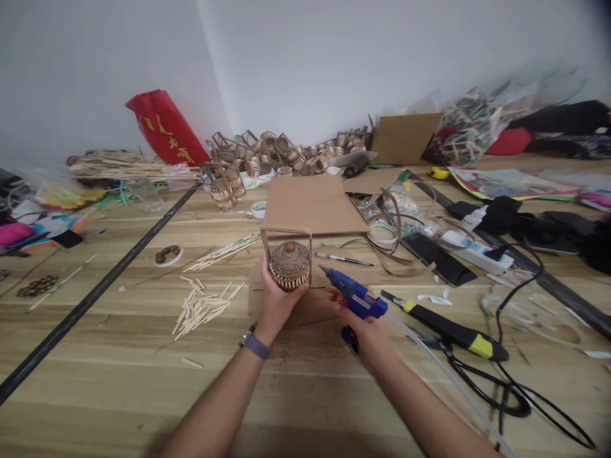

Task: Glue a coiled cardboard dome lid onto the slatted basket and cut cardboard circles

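Note:
My left hand (275, 299) is closed around a small round basket (289, 265) made of wooden sticks, with a knobbed lid and a thin brown strip handle arching over it. My right hand (365, 331) grips a blue glue gun (354, 297) whose nozzle points left toward the basket's right side, a short gap away. Both are held just above a brown cardboard sheet (315, 304) on the wooden floor. A purple-strapped watch (254, 343) sits on my left wrist.
Loose wooden sticks (203, 308) lie left of my hands. A yellow-and-black utility knife (446, 327), scissors (432, 338) and black cables (515, 388) lie to the right. A pen (344, 258), a large cardboard sheet (312, 205), a power strip (477, 249) and a pile of finished baskets (267, 156) sit beyond.

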Demonstrator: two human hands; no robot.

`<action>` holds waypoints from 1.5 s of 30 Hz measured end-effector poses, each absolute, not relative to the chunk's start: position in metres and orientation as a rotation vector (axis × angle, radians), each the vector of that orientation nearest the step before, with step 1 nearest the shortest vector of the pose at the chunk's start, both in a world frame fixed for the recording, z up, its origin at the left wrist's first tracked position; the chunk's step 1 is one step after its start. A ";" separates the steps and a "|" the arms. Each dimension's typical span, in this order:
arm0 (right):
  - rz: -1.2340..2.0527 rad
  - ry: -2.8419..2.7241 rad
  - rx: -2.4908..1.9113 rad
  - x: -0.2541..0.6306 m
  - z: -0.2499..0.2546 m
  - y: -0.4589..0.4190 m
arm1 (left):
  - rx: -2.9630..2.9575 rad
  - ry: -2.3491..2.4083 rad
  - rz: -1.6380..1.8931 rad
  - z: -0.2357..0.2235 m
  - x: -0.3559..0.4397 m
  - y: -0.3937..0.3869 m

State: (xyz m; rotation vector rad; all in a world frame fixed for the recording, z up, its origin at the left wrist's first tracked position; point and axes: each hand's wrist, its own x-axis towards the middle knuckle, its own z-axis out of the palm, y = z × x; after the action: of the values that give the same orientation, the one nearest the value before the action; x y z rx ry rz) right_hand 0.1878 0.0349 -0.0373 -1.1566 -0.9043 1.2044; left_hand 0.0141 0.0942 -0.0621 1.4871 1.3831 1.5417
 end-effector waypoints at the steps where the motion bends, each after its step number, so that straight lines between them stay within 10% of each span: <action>1: 1.255 -0.840 -1.116 0.187 -0.037 0.035 | 1.497 1.379 1.549 -0.063 0.014 0.094; 45: 1.568 -0.362 -1.176 0.220 -0.039 0.030 | 1.834 1.862 1.767 -0.062 0.053 0.082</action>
State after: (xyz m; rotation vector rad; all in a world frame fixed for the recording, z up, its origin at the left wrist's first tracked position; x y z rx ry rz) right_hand 0.2200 0.0304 -0.0391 -1.1760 -0.3623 1.5676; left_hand 0.0529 0.0820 -0.0620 1.8343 1.8620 1.7674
